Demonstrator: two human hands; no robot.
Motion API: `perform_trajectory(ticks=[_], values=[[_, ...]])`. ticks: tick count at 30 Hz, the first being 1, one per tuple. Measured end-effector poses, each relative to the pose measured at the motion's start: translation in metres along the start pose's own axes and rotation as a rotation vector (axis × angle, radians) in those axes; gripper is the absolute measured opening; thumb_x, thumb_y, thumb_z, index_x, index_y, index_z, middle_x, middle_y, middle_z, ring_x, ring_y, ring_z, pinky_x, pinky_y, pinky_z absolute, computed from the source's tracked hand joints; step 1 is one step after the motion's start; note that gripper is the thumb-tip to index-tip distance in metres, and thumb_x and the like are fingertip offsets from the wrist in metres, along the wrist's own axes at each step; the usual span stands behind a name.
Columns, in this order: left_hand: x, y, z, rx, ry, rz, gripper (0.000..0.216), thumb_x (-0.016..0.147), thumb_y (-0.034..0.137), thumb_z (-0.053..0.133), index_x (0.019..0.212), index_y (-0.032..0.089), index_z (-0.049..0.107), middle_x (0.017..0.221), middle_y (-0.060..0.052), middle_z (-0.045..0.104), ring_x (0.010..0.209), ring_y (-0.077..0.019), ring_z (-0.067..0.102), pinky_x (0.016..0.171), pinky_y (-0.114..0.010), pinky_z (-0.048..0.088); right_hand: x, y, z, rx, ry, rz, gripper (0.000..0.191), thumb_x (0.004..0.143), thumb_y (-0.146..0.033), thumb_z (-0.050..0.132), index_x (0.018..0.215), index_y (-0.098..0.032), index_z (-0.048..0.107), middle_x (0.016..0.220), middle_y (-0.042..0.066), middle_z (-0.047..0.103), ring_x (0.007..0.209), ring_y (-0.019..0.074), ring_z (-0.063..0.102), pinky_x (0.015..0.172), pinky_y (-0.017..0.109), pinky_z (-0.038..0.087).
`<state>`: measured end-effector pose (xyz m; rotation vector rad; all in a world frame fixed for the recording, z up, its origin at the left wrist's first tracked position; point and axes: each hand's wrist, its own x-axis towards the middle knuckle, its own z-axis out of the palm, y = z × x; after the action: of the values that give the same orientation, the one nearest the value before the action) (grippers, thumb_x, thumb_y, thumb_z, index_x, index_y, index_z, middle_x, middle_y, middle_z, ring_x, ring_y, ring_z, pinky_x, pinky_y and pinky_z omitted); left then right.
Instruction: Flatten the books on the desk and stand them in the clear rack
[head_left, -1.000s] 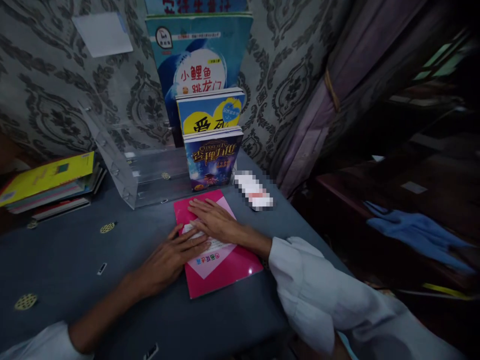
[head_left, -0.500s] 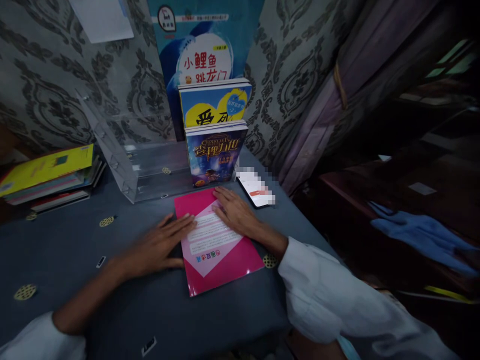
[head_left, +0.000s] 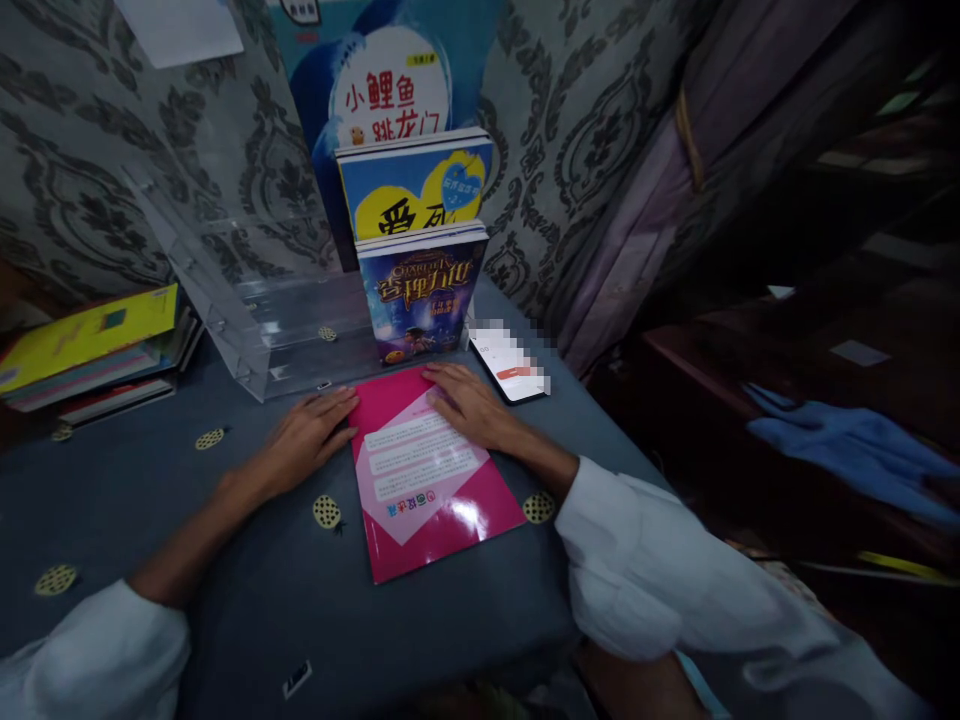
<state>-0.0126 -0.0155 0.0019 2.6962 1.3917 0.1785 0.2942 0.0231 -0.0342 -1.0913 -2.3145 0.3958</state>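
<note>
A thin pink book (head_left: 450, 550) lies flat on the table, with a pale panel of small printed text on its cover. My left hand (head_left: 307, 435) rests at the book's upper left edge, fingers stretched out with the tips touching that edge. Across the upper right side of the same book lies my right hand (head_left: 469, 405), its fingers extended over the cover. Neither hand grips anything. Just beyond the book stands a dark blue-purple book (head_left: 420, 300), in front of a blue and yellow book (head_left: 412, 190).
A clear acrylic rack (head_left: 225, 330) holds the upright books, a tall teal book (head_left: 390, 80) at the back. A phone (head_left: 510, 368) lies right of them. Stacked books (head_left: 97, 335) sit at the left. A blue cloth (head_left: 840, 450) lies beyond the table's right edge.
My left hand has slid off the pink book's cover toward its upper left edge. My right hand stays on the book. The view has shifted slightly.
</note>
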Motion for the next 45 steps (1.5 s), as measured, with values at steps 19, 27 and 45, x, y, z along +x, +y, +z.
perform_trajectory(ticks=[19,27,45], values=[[0.087,0.070,0.017,0.007,0.009,0.304,0.047,0.106,0.034,0.033,0.144,0.013,0.053,0.152,-0.015,0.053,0.142,-0.0266,0.048,0.118,-0.051,0.034,0.009,-0.002,-0.014,0.359,0.051,0.220,0.057,0.107,-0.055,0.031,0.146,-0.018,0.049,0.146,0.012,0.059,0.138,0.0211,0.052,0.119,0.043,0.037],[0.065,0.109,0.018,-0.058,-0.076,0.489,0.047,0.109,0.032,0.029,0.147,0.015,0.050,0.151,-0.011,0.054,0.144,-0.0235,0.046,0.124,-0.049,0.025,0.009,-0.003,-0.012,0.296,0.031,0.192,0.056,0.107,-0.053,0.032,0.144,-0.016,0.051,0.146,0.013,0.058,0.137,0.0221,0.052,0.119,0.043,0.037],[0.029,0.126,0.021,-0.137,-0.176,0.592,0.051,0.109,0.042,0.027,0.157,0.024,0.034,0.163,-0.006,0.037,0.153,-0.0167,0.029,0.128,-0.044,0.015,0.006,-0.005,-0.006,0.124,0.025,0.096,0.053,0.107,-0.049,0.032,0.141,-0.015,0.055,0.143,0.012,0.061,0.136,0.0246,0.053,0.116,0.046,0.040]])
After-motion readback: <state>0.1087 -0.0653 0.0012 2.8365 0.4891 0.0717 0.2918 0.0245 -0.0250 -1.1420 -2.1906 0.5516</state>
